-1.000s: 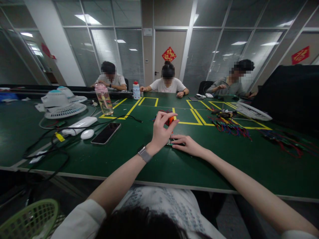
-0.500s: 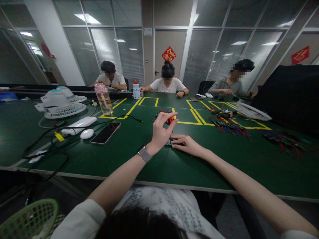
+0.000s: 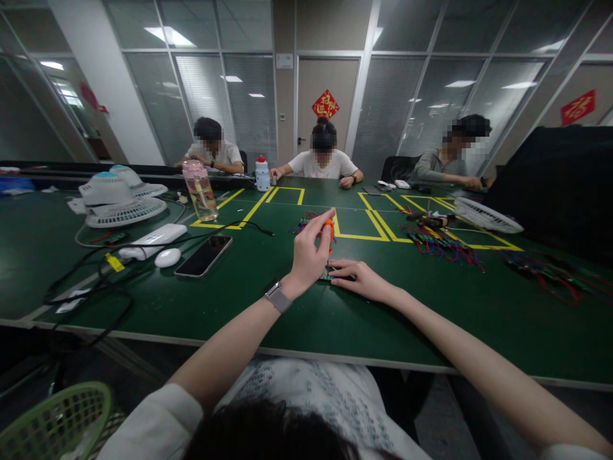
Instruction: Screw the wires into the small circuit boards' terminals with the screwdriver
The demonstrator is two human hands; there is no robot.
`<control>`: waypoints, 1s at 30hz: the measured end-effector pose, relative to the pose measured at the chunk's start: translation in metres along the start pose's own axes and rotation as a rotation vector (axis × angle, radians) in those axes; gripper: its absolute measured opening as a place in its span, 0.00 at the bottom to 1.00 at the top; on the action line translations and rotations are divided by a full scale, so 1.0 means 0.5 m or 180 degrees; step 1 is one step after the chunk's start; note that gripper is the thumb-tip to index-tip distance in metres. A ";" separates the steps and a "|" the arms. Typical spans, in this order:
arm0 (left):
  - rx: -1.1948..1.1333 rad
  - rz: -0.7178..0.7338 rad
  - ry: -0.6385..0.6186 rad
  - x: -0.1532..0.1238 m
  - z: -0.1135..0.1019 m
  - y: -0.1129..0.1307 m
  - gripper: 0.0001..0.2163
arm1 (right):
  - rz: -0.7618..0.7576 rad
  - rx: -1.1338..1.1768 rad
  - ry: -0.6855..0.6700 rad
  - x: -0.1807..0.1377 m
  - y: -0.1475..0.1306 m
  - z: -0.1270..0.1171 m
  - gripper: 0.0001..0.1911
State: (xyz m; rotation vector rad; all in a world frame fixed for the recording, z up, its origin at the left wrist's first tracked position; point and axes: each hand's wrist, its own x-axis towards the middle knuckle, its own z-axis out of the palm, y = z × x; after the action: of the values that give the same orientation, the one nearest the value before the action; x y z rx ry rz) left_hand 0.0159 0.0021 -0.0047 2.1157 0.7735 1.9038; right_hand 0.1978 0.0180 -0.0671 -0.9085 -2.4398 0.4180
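My left hand (image 3: pixel 310 252), with a watch on its wrist, pinches a screwdriver (image 3: pixel 331 230) by its orange handle. The screwdriver stands nearly upright, its thin shaft running down to a small green circuit board (image 3: pixel 326 278) on the table. Whether the tip sits in a screw is too small to see. My right hand (image 3: pixel 360 280) lies low on the tabletop, its fingertips pressed on the board's right side and holding it. Part of the board is hidden by both hands. Just beyond my left hand is a bunch of red and blue wires (image 3: pixel 301 222).
On the green table (image 3: pixel 239 313) to the left are a phone (image 3: pixel 204 256), a white case (image 3: pixel 167 257), a power strip (image 3: pixel 153 242), cables, a bottle (image 3: pixel 199 191) and fans (image 3: pixel 119 198). Wired boards (image 3: pixel 445 246) lie right. Three people sit opposite.
My left thumb and fingers, spread apart around the screwdriver handle before, have come together on it. My right hand stays put. The person at the far right has moved an arm rightward.
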 end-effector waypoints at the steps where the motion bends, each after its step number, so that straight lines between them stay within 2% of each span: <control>1: 0.0013 0.0021 0.0017 0.000 0.000 0.000 0.13 | 0.0000 0.0017 0.0003 0.000 0.001 0.000 0.16; 7: 0.0340 0.0156 0.0186 0.001 -0.001 0.007 0.08 | -0.0009 0.0084 0.0018 -0.001 -0.002 0.000 0.16; 16: 0.0111 0.0080 -0.0049 0.000 -0.002 -0.001 0.15 | 0.0006 0.0073 0.0018 0.000 -0.002 0.000 0.16; 20: 0.0077 -0.0016 -0.0047 0.001 0.000 -0.004 0.13 | -0.0002 0.0083 0.0027 0.000 0.000 0.000 0.16; 27: 0.0326 0.0123 0.0078 0.003 -0.003 0.006 0.07 | 0.0000 0.0014 0.0007 -0.001 0.001 0.000 0.16; 30: 0.0354 0.0144 0.0059 0.001 -0.005 0.009 0.08 | -0.0019 -0.0013 -0.0045 0.000 0.001 -0.001 0.16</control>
State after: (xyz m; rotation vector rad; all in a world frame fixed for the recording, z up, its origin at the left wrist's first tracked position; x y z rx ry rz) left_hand 0.0149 -0.0019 -0.0017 2.2012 0.8613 1.9486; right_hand 0.1985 0.0183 -0.0667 -0.9029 -2.4564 0.4189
